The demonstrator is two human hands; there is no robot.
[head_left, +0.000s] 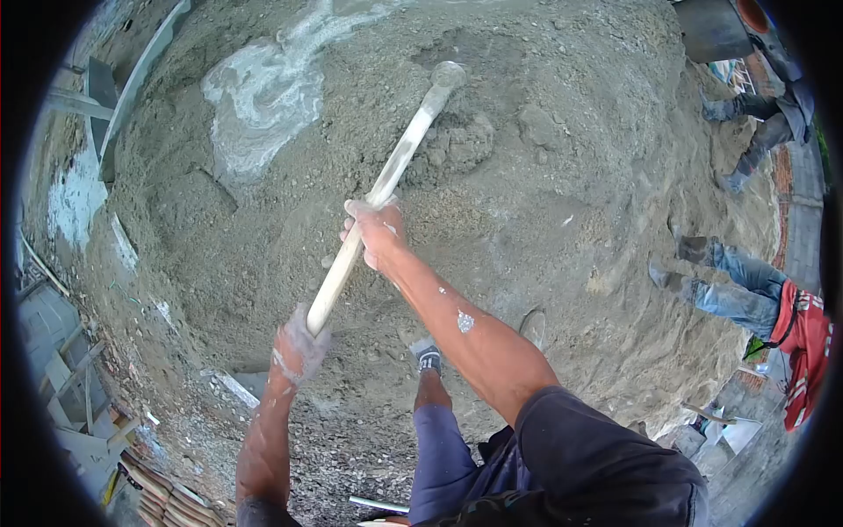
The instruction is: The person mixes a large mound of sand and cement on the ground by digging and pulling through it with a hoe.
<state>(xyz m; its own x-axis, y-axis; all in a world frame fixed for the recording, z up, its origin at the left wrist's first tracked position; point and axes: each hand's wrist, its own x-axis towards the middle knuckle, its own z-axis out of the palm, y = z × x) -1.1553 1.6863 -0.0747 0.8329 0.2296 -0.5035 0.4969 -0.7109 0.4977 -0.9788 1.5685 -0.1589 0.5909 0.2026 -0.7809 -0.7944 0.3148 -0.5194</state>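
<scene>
A hoe (406, 147) with a long pale wooden handle slants up and right across the view. Its round eye rests at the mixture's surface, and the blade is hidden in or behind the mix. My right hand (378, 230) is wrapped round the middle of the handle. Lower down, my left hand (303, 344), coated in grey cement and slightly blurred, grips the handle's near end. Damp grey sand and cement mix (518, 220) spreads under and around the tool. A wet pale cement puddle (268, 101) lies in it at the upper left.
Two people stand at the right edge, one in jeans (738, 285) and a red top (803, 342), another in dark trousers (764, 132). Boards and rubble (75, 386) lie at the left. My foot (428, 356) stands at the mix, near stacked sacks (162, 496) lower left.
</scene>
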